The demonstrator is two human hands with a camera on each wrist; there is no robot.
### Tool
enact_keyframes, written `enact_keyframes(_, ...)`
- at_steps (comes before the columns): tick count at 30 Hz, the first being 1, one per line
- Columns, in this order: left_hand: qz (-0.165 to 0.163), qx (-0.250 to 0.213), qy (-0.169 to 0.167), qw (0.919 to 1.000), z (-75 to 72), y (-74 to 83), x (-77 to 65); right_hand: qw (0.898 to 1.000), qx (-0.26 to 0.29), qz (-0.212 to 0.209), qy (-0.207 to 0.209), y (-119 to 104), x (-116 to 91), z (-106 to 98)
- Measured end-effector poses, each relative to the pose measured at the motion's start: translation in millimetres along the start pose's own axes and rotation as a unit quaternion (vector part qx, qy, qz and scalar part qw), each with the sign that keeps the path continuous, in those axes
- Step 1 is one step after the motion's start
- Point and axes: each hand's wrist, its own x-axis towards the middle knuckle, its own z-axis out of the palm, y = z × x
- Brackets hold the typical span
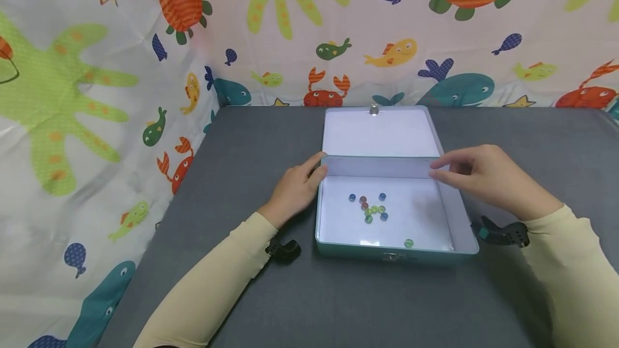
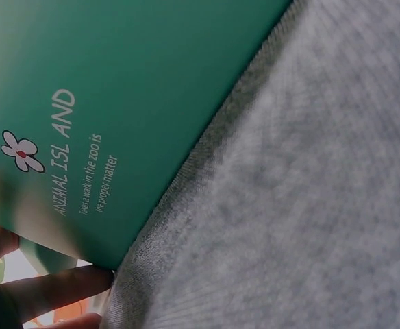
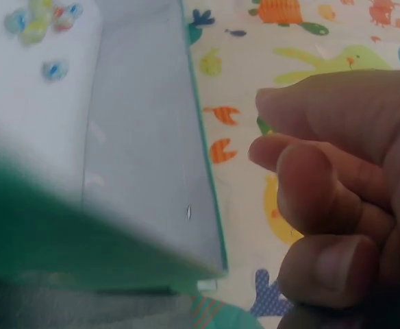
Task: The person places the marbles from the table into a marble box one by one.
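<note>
A shallow green tin box [image 1: 390, 255] with a white inside lies on the table, its lid [image 1: 379, 132] tipped back behind it. Several glass marbles [image 1: 374, 209], blue, red and yellow-green, lie grouped on its floor; one green marble [image 1: 408, 243] is apart, near the front wall. My left hand [image 1: 295, 187] grips the box's back left corner, thumb along the side wall and a finger around the back. Over the back right corner hovers my right hand [image 1: 488, 179], its thumb and index fingertips slightly apart with nothing seen between them.
The box stands on a grey table [image 1: 271, 289]. Behind and to the left of the table hangs a cloth [image 1: 285, 58] printed with sea animals. A metal clasp [image 1: 374, 110] sits at the lid's far edge, and a latch [image 1: 390, 256] on the box's front.
</note>
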Motion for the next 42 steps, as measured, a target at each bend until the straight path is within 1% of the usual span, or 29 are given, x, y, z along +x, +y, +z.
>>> enact_keyframes(12, -0.001, -0.002, 0.004, 1.0000, 0.7, 3.7, -1.4, 1.000, -0.010, 0.020, 0.009, 20.7, -21.4, -2.8)
enact_keyframes(27, 0.006, -0.004, 0.005, 1.0000, 1.0, 2.7, -0.6, 0.999, -0.027, 0.039, 0.009, 46.8, -43.3, -3.2)
enact_keyframes(31, 0.004, -0.002, 0.003, 1.0000, 1.1, 3.5, -0.2, 0.998, -0.033, 0.053, 0.007, 52.8, -49.6, -1.3)
enact_keyframes(35, 0.004, -0.005, -0.002, 1.0000, 1.4, 3.5, 0.5, 0.997, -0.032, 0.067, 0.020, 61.1, -59.9, 1.2)
enact_keyframes(38, 0.005, -0.006, 0.002, 1.0000, 0.3, 3.4, 0.7, 0.996, -0.033, 0.074, 0.027, 68.2, -66.7, 2.4)
enact_keyframes(42, 0.006, -0.009, 0.003, 0.9999, 0.0, 2.1, 0.0, 0.996, -0.041, 0.083, 0.015, 76.8, -72.9, 4.3)
